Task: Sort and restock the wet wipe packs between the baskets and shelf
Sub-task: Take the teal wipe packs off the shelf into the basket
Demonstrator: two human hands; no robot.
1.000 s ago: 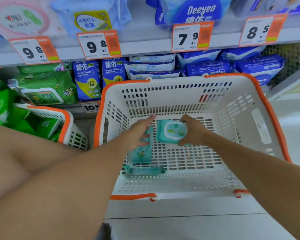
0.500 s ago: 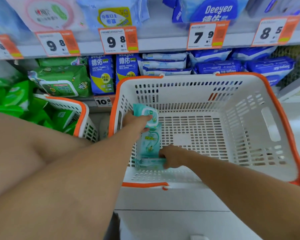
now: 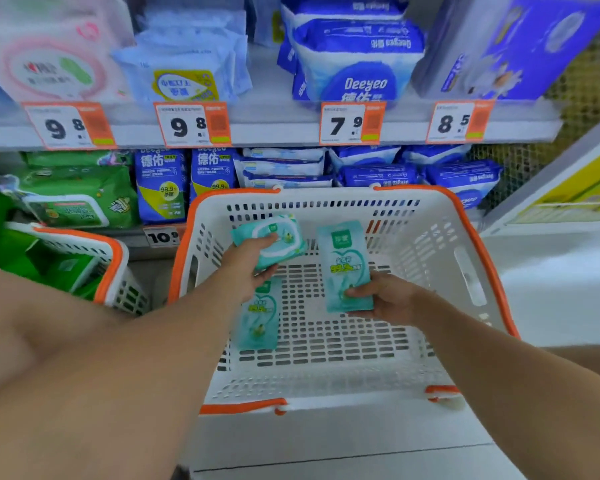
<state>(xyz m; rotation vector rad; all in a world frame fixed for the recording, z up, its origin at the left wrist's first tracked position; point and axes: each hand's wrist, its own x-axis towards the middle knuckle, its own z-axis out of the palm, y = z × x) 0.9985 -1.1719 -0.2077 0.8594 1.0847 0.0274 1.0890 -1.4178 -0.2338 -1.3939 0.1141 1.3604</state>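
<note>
right hand [image 3: 387, 299] now lifting flat pack [image 3: 343, 265]

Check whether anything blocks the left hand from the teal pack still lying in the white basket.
Nothing lies over the flat teal pack, but the left hand already grips a lidded pack directly above it.

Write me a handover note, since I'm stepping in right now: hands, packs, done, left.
Left hand grips a teal lidded pack; right hand holds a flat teal pack, both above the white basket.
One more flat pack lies on the basket floor.
A second basket at left holds green packs.
Done: two packs lifted.
Left: place both, then clear the last one.
</note>
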